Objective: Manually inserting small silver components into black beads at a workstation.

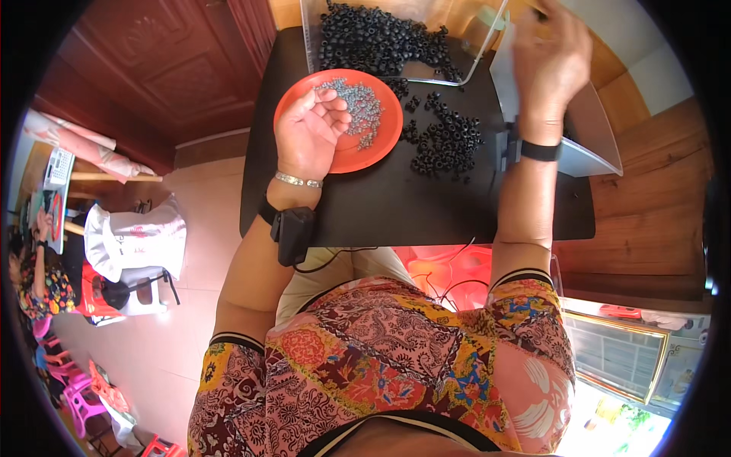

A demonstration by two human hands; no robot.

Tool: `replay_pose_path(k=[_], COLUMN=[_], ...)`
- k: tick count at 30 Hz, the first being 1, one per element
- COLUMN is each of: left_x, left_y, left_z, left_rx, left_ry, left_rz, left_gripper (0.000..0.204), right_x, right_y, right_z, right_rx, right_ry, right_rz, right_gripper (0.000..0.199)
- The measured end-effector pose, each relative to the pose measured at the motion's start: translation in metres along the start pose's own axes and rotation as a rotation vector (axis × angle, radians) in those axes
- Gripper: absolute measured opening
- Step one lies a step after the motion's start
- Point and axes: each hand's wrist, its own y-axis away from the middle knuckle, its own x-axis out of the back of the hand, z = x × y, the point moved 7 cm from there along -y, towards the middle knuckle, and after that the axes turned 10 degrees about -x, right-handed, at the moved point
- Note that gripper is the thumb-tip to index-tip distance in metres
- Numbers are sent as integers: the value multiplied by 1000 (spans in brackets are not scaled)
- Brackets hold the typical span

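Observation:
My left hand (311,129) is turned palm up over a round orange plate (350,161), its fingers curled in; what they hold, if anything, is hidden. On the plate lies a pile of tiny silvery metal pieces (359,107). My right hand (554,68) is raised above a pale grey open bin (601,145) at the far right. Its fingers are blurred, and a small dark spot shows near the fingertips. Between my hands, a loose heap of small black ring-like parts (449,141) rests on the black table (411,209).
A clear plastic box (311,46) with many similar black parts (373,42) stands at the back. A wooden panel (655,206) rises at the right. At the left are a white sack (141,236) on a seat and another person's arm (42,255). Thin cables hang below the table.

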Motion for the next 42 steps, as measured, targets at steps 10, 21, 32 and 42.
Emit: replay_pose_path(k=[10,21,32,42], left_x=[10,11,9,4], left_y=[-5,-5,-3,-1], left_z=[-2,-2,-1,-1], left_rx=[7,34,36,24], left_ry=[-42,-69,-84,-86], left_rz=[42,5,27,61], left_gripper=[24,22,23,23], right_x=[-66,-152,-167,-169], right_y=[38,170,177,177], right_z=[25,15,37,26], right_rx=[-144,72,-14,0], right_ry=[-232,-315,-264,-242], right_rz=[-810,-1571,-1554,-1481], right_gripper=[22,18,19,20])
